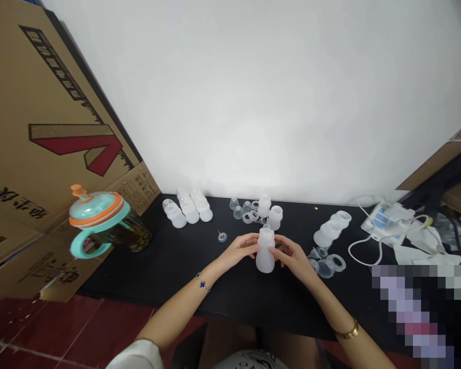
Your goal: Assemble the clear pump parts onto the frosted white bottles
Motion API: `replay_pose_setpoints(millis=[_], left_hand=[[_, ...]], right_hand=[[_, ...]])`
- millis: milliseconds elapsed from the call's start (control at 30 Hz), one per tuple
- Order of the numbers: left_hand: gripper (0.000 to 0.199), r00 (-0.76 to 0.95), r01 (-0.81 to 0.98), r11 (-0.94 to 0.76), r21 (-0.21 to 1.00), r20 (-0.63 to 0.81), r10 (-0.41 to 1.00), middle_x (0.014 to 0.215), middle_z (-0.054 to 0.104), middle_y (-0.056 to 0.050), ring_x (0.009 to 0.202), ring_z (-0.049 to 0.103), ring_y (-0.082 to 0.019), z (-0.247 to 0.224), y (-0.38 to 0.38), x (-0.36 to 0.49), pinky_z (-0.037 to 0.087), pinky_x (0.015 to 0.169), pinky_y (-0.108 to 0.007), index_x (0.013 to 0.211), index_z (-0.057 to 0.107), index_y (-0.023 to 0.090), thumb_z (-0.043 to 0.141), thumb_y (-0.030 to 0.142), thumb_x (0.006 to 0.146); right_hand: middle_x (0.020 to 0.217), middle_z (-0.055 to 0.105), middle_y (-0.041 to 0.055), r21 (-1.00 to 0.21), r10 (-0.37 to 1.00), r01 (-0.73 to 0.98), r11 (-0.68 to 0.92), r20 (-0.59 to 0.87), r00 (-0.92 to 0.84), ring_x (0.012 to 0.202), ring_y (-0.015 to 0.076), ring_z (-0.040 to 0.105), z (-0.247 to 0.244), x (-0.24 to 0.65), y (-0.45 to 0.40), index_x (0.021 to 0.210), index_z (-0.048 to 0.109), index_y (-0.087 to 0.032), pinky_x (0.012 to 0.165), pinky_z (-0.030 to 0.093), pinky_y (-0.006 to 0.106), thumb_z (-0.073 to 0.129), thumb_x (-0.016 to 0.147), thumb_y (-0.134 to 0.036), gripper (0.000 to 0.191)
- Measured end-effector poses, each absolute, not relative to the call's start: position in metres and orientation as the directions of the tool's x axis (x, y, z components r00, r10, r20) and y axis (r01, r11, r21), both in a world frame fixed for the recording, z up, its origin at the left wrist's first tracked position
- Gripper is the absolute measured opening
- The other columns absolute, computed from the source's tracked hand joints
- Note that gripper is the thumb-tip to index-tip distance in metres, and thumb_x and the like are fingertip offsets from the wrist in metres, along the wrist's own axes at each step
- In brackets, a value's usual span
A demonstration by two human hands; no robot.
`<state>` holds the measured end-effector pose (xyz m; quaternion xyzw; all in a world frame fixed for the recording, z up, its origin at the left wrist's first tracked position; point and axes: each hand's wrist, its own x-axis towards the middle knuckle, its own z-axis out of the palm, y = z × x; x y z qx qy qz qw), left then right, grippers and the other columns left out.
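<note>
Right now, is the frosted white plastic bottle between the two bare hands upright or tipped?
The frosted white plastic bottle is upright: wide base down, narrower neck up, between left hand and right hand.

A black desk (149,279) carries a teal-lidded jug (110,221) at left, three capped bottles (190,211), clear domes and rings (238,212) beside two uncapped bottles (264,206) and, rightward, three more bottles (332,230) and loose clear pieces (325,268).

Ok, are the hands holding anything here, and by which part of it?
Yes, a white bottle, held upright by both sides, around its middle.
</note>
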<state>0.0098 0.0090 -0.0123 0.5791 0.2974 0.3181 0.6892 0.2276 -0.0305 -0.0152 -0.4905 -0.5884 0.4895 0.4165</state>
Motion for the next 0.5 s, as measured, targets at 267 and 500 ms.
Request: replay_pose_setpoints(millis=[267,500], left_hand=[[0.06,0.632,-0.073,0.028,0.997,0.024,0.775,0.104,0.072,-0.009,0.092,0.065,-0.022,-0.0097,0.0083,0.0096,0.051,0.081,-0.032,0.125,0.064,0.018,0.085,0.03,0.07],[0.056,0.614,-0.028,0.002,1.0,0.016,0.789,0.105,0.072,-0.009,0.091,0.065,-0.022,-0.0094,0.0077,0.0098,0.05,0.076,-0.029,0.123,0.065,0.017,0.084,0.03,0.072]], right_hand=[[0.11,0.069,0.0087,-0.979,0.985,0.201,0.034,-0.002,-0.174,0.066,0.0138,0.059,-0.0101,0.2235,-0.0325,0.122,0.064,-0.02,0.044,0.046,0.022,0.072,0.081,-0.048,0.05],[0.104,0.071,0.0072,-0.964,0.981,0.258,0.06,0.009,-0.193,0.069,0.0156,0.061,-0.0074,0.2238,-0.0342,0.123,0.065,-0.021,0.047,0.047,0.023,0.069,0.084,-0.049,0.049]])
